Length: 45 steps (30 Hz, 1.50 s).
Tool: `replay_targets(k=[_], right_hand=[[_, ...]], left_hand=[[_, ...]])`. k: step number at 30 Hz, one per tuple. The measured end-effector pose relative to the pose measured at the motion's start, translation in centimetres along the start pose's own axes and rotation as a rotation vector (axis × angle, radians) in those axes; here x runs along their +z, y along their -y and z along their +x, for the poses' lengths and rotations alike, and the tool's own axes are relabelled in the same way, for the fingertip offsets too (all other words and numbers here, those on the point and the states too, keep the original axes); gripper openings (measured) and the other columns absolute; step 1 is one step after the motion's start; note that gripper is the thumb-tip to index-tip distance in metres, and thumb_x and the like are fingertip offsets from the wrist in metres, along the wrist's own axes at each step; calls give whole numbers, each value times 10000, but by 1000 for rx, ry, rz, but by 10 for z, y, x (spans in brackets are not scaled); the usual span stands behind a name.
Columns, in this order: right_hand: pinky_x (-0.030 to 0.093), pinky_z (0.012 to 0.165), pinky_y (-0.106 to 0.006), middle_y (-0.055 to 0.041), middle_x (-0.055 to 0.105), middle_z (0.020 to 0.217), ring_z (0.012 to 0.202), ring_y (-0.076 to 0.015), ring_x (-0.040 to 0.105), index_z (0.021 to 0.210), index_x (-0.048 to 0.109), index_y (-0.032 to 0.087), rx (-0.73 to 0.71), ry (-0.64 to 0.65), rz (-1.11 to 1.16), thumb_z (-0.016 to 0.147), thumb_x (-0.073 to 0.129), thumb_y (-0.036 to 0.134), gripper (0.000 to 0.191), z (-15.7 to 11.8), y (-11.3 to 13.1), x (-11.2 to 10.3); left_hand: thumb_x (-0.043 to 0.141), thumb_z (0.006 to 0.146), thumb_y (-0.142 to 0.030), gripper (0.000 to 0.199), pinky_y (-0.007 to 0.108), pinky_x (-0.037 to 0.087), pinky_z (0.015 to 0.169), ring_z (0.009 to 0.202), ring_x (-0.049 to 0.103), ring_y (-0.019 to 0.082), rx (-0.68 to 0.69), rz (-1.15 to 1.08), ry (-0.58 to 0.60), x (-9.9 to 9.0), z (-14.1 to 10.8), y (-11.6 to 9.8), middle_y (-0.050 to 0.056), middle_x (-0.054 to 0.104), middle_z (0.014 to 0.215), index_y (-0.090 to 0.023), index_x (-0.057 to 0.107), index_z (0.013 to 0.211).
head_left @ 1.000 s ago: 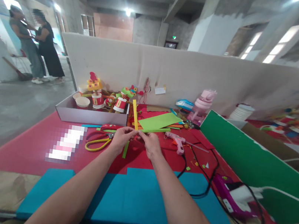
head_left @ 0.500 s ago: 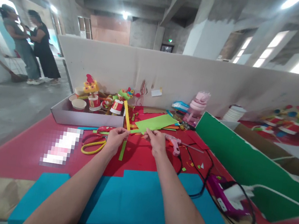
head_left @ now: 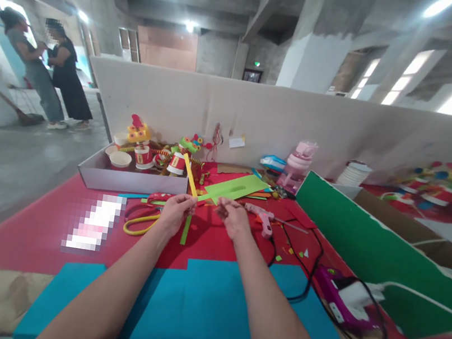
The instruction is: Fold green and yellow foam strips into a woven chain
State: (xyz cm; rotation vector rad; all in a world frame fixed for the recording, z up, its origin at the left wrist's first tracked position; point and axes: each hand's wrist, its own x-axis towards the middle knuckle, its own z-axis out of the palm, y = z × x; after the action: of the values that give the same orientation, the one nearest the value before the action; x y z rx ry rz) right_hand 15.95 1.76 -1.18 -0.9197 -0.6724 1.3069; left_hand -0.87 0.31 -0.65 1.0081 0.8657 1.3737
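My left hand (head_left: 177, 210) is closed in a pinch on a yellow paper strip (head_left: 190, 174), which slants up and away from the fingertips. A green strip (head_left: 202, 196) meets the yellow one at that pinch. To the right, my right hand (head_left: 233, 219) has its fingers curled together just in front of a light green paper sheet (head_left: 249, 186); whatever they hold, if anything, is too small to make out. Another narrow green strip (head_left: 185, 230) lies below my left hand. Yellow-handled scissors (head_left: 139, 225) lie left of it, and a pink glue gun (head_left: 265, 220) lies right of my right hand.
A box (head_left: 130, 182) of paper-cup figures stands at the back left. Blue sheets (head_left: 206, 302) cover the front edge. On the right are a purple power strip (head_left: 341, 306) with cables and a green-sided box (head_left: 366, 253). Two people stand at far left.
My right hand has shifted slightly, its fingers curling differently beside the green strip. The left hand keeps its pinch on the yellow strip, nearly in place.
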Motion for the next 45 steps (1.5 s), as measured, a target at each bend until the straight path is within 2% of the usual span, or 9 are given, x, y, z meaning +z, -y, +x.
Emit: replay_targets(k=[3,6,14,19,25,28,33,39,45], right_hand=[[539,626,-239,-11,699,667,561,-100,620,676,652,167,84,190,-35,559,819,259,224,-13,-14,15],[542,687,-250,-7,691,650,582,-100,624,672,663,159,81,249,-25,556,827,273,231,-20,-21,22],[533,673,-244,15,667,605,563,-88,584,667,689,154,61,218,47,447,854,282,303,-21,-23,22],[524,680,-255,15,656,595,573,-92,579,648,669,157,41,218,36,462,853,299,297,-20,-24,22],[509,687,-258,16,657,636,592,-95,576,717,682,159,45,251,-17,483,857,343,346,-21,-23,22],[501,675,-250,22,651,634,594,-95,569,764,704,162,38,244,-37,480,863,370,387,-22,-23,22],[493,651,-240,32,637,609,578,-88,554,736,704,169,27,239,-50,476,869,383,375,-21,-23,21],[506,662,-250,22,652,613,563,-86,562,683,680,164,45,241,-5,470,874,336,335,-18,-25,20],[491,621,-230,26,645,600,554,-84,551,733,691,167,56,260,29,455,875,338,375,-19,-25,20]], left_hand=[[808,559,-370,315,214,355,510,489,466,66,-3,19,31,3,-1,2,-24,548,552,-142,606,639],[808,558,-364,307,213,346,500,471,461,65,0,37,33,4,-1,6,-20,551,526,-135,622,638],[799,564,-339,281,217,380,520,489,503,80,-3,31,34,3,1,11,1,591,542,-129,635,652],[805,552,-337,285,222,388,524,496,509,85,5,49,32,4,0,9,6,601,551,-127,645,657],[784,573,-338,264,215,385,518,497,508,87,51,144,-8,3,0,9,-7,586,537,-131,632,639],[799,546,-339,279,215,386,514,494,506,88,53,159,-14,2,-1,9,-5,586,534,-126,640,632],[821,514,-349,309,221,399,506,495,522,98,49,145,-14,4,-2,8,17,616,557,-117,657,638],[816,543,-350,299,220,420,542,501,526,88,-4,99,32,4,-2,6,15,618,561,-119,654,643],[818,542,-342,296,212,396,524,491,510,82,4,58,57,6,-3,5,12,605,537,-116,655,641]])
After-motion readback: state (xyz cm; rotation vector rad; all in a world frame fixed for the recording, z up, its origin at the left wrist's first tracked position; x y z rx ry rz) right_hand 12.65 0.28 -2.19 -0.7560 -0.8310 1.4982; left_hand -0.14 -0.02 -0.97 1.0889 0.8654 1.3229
